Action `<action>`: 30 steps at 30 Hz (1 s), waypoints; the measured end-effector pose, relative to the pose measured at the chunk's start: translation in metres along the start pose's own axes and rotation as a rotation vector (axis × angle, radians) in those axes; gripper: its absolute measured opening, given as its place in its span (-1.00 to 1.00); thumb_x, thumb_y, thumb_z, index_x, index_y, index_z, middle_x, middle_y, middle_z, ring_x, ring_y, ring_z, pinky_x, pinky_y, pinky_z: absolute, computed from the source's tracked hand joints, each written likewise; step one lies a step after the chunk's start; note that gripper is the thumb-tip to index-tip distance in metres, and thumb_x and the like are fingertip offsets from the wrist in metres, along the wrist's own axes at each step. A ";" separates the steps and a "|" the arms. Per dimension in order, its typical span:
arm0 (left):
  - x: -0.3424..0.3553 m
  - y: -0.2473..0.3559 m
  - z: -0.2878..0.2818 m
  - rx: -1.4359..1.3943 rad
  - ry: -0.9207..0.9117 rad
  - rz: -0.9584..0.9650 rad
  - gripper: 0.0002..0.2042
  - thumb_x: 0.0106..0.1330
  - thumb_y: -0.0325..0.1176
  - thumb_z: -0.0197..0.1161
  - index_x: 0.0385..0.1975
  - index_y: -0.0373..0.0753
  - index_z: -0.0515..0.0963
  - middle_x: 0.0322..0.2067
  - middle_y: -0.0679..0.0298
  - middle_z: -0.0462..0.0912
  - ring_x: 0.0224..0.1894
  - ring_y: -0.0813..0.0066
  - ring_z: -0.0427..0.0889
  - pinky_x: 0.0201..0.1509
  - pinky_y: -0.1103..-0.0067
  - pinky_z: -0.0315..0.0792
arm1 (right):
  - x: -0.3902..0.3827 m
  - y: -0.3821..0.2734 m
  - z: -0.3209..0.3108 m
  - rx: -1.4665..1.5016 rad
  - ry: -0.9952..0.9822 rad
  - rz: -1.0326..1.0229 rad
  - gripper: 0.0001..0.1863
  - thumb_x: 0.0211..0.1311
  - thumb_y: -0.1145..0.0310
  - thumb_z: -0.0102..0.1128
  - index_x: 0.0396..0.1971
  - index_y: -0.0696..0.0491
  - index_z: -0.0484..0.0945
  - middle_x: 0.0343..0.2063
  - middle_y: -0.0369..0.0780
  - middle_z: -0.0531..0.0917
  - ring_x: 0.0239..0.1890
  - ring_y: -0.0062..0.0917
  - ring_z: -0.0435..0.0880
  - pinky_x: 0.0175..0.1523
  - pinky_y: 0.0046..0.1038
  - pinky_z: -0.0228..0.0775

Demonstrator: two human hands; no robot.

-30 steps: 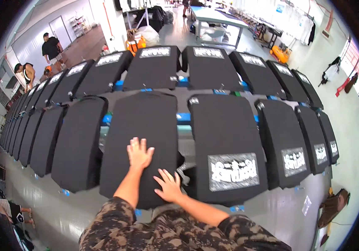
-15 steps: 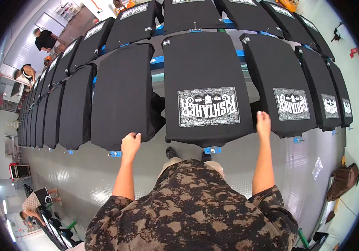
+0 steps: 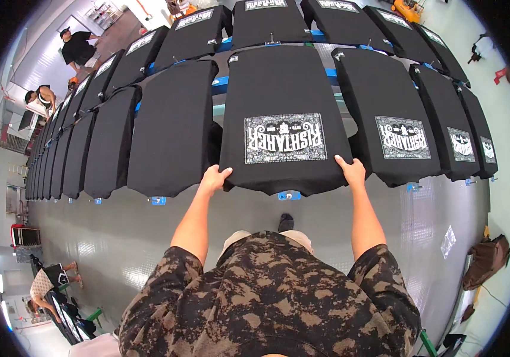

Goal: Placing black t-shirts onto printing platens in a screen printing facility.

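A black T-shirt (image 3: 284,89) with a white printed panel is stretched over a flat board in front of me, its print upside down to me. At its near left edge, my left hand (image 3: 212,179) pinches the cloth, thumb pointing inward. My right hand (image 3: 352,171) grips the near right edge, with its thumb on top and the other fingers partly hidden at the side. Below the shirt's near hem shows a blue metal bracket (image 3: 289,195). To the left lies a plain black shirt (image 3: 171,125); to the right is a printed one (image 3: 388,107).
Further black shirts on boards run in two rows, such as one in the far row (image 3: 192,35). A person in black (image 3: 78,49) stands at far left, another (image 3: 42,98) near the row's end, and a third (image 3: 46,282) bends at lower left. A brown bag (image 3: 487,260) sits at right.
Both hands have moved inward and now hold the sides of the printed shirt in front of me. Several shirts sit slightly higher in view. The person in black has shifted posture.
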State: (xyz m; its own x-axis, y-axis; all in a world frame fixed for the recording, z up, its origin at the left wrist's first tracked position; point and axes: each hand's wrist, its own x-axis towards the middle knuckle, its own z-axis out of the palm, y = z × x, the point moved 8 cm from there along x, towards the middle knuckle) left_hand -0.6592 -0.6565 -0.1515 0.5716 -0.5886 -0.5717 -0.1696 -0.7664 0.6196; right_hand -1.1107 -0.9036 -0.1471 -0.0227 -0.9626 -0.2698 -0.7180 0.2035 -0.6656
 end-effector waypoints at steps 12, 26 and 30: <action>-0.168 0.062 0.032 0.091 -0.320 0.699 -0.71 0.17 -0.27 0.27 -0.48 -0.42 0.41 -0.58 0.08 0.54 -0.50 0.34 0.54 -0.39 0.33 0.41 | -0.166 -0.067 0.019 0.320 -0.340 -0.268 -0.51 0.28 0.05 0.24 -0.59 0.19 0.40 -0.57 -0.15 0.59 -0.48 -0.53 0.32 -0.31 -0.29 0.30; -0.435 -0.083 -0.366 -0.963 -0.113 1.658 -0.37 -0.17 -0.28 0.30 0.05 -0.31 0.50 -0.04 -0.05 0.57 -0.15 0.05 0.63 -0.04 0.12 0.58 | -0.284 0.140 0.019 0.606 -0.102 0.327 -0.40 0.37 -0.05 0.13 0.21 0.07 0.38 0.27 -0.25 0.47 0.28 -0.40 0.43 0.20 -0.24 0.39; -0.429 -0.169 -0.402 -1.202 0.512 1.079 -0.58 0.07 -0.43 0.25 -0.01 -0.31 0.48 -0.20 0.04 0.66 -0.19 0.17 0.68 -0.06 0.29 0.59 | -0.305 0.069 0.147 1.218 -0.540 0.241 -0.48 0.35 0.06 0.14 0.19 0.07 0.49 0.09 -0.26 0.62 0.14 -0.38 0.55 0.21 -0.24 0.37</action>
State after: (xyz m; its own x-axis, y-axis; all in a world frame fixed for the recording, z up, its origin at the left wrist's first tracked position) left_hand -0.5533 -0.1715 0.2054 0.8346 -0.3521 0.4237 -0.1034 0.6552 0.7483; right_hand -1.0505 -0.5695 -0.2131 0.4167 -0.7483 -0.5162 0.3388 0.6548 -0.6756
